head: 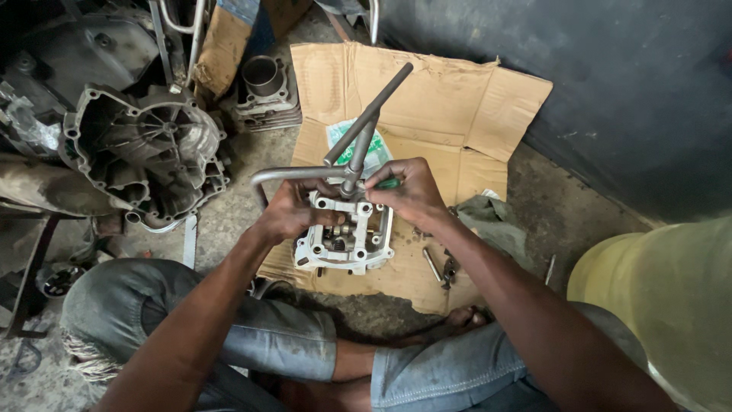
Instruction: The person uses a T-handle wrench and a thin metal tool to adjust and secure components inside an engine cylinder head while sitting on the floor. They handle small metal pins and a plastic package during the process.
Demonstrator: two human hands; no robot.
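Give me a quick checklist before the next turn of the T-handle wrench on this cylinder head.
1. Left hand bracing the cylinder head: ok.
2. Right hand steadying the T-handle wrench shaft: ok.
3. Wrench socket seated on the fastener: cannot tell, fingers hide it.
4. Head resting flat on the cardboard: ok.
5. Loose small metal parts lying close by the right forearm: not ok.
6. Swing room for the crossbar: ok.

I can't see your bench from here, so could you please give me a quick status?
Left hand steadying cylinder head. Right hand gripping green-handled tool beside T-wrench. Loose bolts on cardboard.
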